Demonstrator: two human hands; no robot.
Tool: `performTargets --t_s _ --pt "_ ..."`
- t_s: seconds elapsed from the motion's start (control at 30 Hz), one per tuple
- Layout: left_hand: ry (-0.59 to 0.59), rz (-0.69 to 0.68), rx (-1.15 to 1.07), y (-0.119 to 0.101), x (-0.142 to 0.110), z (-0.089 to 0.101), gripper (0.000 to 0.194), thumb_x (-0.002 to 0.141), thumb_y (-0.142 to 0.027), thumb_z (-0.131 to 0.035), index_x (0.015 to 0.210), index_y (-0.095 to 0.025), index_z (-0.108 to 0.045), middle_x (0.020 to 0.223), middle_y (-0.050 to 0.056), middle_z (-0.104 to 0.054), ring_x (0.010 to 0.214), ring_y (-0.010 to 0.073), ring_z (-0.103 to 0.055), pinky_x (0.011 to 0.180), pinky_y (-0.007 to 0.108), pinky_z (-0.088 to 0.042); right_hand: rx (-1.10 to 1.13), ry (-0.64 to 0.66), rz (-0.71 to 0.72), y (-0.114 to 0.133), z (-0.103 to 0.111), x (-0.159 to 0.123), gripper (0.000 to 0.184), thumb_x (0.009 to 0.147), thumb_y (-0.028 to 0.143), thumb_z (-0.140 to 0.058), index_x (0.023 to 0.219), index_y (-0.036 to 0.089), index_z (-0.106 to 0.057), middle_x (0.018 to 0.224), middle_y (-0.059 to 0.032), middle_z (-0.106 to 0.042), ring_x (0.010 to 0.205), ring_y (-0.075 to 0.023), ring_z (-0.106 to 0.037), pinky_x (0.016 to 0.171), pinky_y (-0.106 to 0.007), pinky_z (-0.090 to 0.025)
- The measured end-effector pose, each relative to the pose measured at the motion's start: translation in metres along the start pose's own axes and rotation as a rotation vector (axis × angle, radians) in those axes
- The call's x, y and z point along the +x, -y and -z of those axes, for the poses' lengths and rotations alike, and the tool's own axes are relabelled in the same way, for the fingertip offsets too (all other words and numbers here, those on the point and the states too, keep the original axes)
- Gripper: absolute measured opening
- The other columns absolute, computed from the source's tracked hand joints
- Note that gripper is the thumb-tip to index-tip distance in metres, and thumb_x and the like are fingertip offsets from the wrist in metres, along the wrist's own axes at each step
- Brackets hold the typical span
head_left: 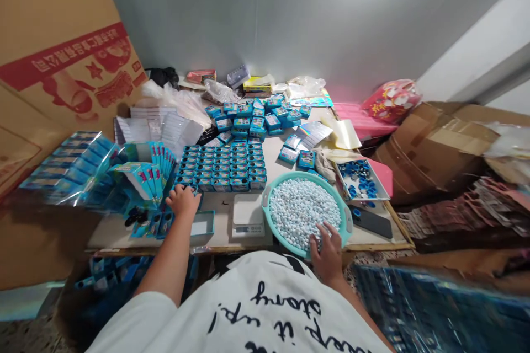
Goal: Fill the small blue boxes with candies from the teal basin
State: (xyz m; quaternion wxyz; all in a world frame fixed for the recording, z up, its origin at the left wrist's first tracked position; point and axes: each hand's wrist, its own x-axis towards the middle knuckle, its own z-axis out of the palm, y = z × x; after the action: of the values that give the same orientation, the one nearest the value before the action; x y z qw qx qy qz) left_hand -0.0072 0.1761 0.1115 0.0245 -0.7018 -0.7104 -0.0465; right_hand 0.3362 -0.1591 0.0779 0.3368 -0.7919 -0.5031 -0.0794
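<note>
My left hand (183, 201) is at the front left corner of a block of small blue boxes (223, 165) standing in rows. Its fingers curl over a small blue box (199, 198), mostly hidden beneath them. My right hand (327, 251) lies at the near right side of a turquoise basket (267, 215) filled with small pale beads (304, 207). Its fingers are spread and touch the beads. Between the two hands is a white digital scale (248, 215). An open shallow blue-edged tray (202, 224) lies just left of the scale.
Loose blue boxes (256, 116) are piled at the back. On the right are a white tray (383, 193) of blue pieces and a dark phone (371, 222). Blue display cartons (143, 176) stand left. Large cardboard boxes (62, 16) flank the table.
</note>
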Motion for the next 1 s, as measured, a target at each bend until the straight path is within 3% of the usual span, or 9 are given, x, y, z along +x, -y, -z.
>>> performTargets --t_s 0.1,0.2,0.33,0.47,0.77,0.9,1.0 --pt "0.035 -0.047 0.010 0.001 0.004 0.001 0.027 0.077 -0.042 -0.063 0.094 -0.022 -0.073 0.126 0.013 -0.050 0.114 0.0349 -0.041 0.092 0.048 -0.034 -0.005 -0.021 -0.015 0.000 -0.001 0.001 0.035 0.091 0.028 -0.054 0.125 0.022 -0.053 0.132 -0.0145 -0.048 0.126 -0.0319 -0.046 0.103 -0.057 -0.043" --pt "0.002 -0.086 -0.068 -0.008 0.005 0.014 0.021 0.076 -0.040 -0.061 0.078 -0.021 -0.071 0.122 0.011 -0.053 0.113 0.0346 -0.044 0.092 0.048 -0.037 0.043 -0.029 -0.013 -0.001 0.000 0.001 0.040 0.090 0.026 -0.055 0.130 0.022 -0.049 0.132 -0.0145 -0.049 0.126 -0.0310 -0.046 0.103 -0.057 -0.044" --pt "-0.094 -0.132 -0.287 -0.032 -0.010 0.042 0.023 0.075 -0.042 -0.061 0.073 -0.020 -0.066 0.109 0.009 -0.056 0.099 0.0276 -0.054 0.087 0.039 -0.045 0.112 -0.094 -0.016 -0.002 0.001 0.002 0.050 0.091 0.022 -0.053 0.139 0.023 -0.040 0.130 -0.0148 -0.050 0.126 -0.0293 -0.047 0.104 -0.057 -0.044" --pt "-0.061 -0.182 -0.462 -0.067 -0.037 0.055 0.025 0.074 -0.045 -0.063 0.068 -0.021 -0.063 0.102 0.007 -0.057 0.088 0.0223 -0.059 0.080 0.034 -0.048 0.115 -0.104 -0.013 -0.002 0.001 0.003 0.052 0.091 0.022 -0.054 0.140 0.024 -0.039 0.130 -0.0145 -0.049 0.126 -0.0294 -0.047 0.104 -0.057 -0.043" --pt "0.214 -0.295 -0.571 -0.141 -0.075 0.008 0.029 0.077 -0.049 -0.064 0.066 -0.022 -0.060 0.089 0.005 -0.058 0.080 0.0210 -0.061 0.072 0.033 -0.048 0.111 -0.060 -0.007 -0.004 0.003 0.002 0.053 0.091 0.021 -0.054 0.141 0.024 -0.038 0.131 -0.0150 -0.049 0.126 -0.0292 -0.047 0.103 -0.056 -0.045" --pt "0.033 -0.337 -0.760 -0.146 -0.083 0.005 0.030 0.081 -0.052 -0.064 0.087 -0.022 -0.063 0.109 0.008 -0.057 0.095 0.0229 -0.062 0.083 0.035 -0.051 0.111 -0.070 -0.001 -0.004 0.003 0.001 0.054 0.091 0.022 -0.053 0.143 0.024 -0.035 0.131 -0.0152 -0.049 0.126 -0.0291 -0.047 0.103 -0.057 -0.046" --pt "-0.089 -0.255 -0.946 -0.130 -0.078 0.005 0.034 0.086 -0.050 -0.058 0.103 -0.020 -0.060 0.116 0.011 -0.055 0.090 0.0197 -0.063 0.080 0.035 -0.053 0.104 -0.063 -0.002 -0.004 0.003 0.001 0.051 0.091 0.022 -0.053 0.140 0.022 -0.038 0.130 -0.0153 -0.050 0.125 -0.0289 -0.047 0.103 -0.056 -0.045"
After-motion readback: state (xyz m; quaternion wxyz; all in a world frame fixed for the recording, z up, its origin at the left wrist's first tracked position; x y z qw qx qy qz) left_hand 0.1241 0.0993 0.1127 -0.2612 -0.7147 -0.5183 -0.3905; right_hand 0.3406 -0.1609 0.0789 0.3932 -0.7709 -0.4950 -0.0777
